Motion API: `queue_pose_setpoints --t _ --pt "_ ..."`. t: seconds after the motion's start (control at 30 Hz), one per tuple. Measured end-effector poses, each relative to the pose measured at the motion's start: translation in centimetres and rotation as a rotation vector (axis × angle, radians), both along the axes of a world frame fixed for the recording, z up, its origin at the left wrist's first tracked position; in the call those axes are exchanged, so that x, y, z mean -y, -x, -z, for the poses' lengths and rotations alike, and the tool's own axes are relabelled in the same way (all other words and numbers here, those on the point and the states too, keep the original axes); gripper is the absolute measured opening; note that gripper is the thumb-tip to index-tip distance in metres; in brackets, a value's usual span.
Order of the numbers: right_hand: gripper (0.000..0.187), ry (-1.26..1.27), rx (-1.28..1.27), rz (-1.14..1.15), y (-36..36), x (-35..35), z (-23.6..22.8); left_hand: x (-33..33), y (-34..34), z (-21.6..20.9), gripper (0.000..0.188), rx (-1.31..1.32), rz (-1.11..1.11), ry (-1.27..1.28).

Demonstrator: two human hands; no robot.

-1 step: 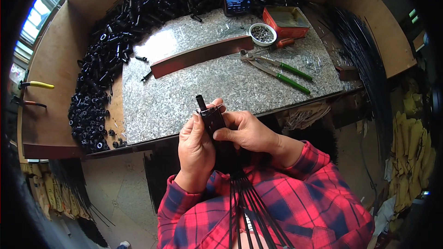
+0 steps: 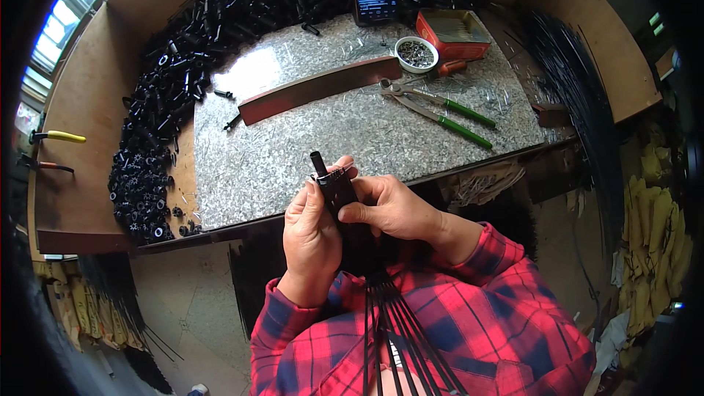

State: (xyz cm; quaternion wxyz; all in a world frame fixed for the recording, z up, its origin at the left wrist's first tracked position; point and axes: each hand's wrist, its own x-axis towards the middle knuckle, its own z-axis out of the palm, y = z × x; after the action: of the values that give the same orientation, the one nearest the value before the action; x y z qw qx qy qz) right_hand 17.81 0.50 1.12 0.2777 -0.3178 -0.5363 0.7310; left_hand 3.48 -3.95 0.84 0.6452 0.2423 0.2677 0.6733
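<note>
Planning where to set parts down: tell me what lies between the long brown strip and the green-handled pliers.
In the head view, nothing large: only bare speckled metal tabletop separates the brown strip from the pliers, whose jaws lie close to the strip's right end.

Matt black plastic tube (image 2: 331,180), glossy speckled metal benchtop (image 2: 315,139), soft red checked cloth sleeves (image 2: 513,323).

Metal-topped workbench (image 2: 308,147), black tube pile (image 2: 183,66), green-handled pliers (image 2: 440,114), red tray (image 2: 453,33)
</note>
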Motion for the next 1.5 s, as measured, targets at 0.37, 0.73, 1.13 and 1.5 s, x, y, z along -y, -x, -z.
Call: queue_pose_setpoints --t 0.37,0.73,1.13,1.5 --pt "0.029 -0.369 0.010 0.158 0.9 1.1 1.2 0.7 -0.8 0.1 0.040 -0.427 -0.188 0.022" --pt "0.023 -0.253 0.087 0.145 -6.7 3.7 1.6 1.0 -0.9 -1.2 0.036 -0.163 0.022 -0.007" --pt "0.015 -0.145 0.167 0.232 -10.6 4.5 1.5 1.4 -1.6 -0.9 0.044 -0.045 0.047 0.051" --pt "0.012 -0.234 0.188 0.109 -7.3 3.3 -0.5 1.5 -0.3 -1.0 0.046 -0.010 0.086 -0.032"
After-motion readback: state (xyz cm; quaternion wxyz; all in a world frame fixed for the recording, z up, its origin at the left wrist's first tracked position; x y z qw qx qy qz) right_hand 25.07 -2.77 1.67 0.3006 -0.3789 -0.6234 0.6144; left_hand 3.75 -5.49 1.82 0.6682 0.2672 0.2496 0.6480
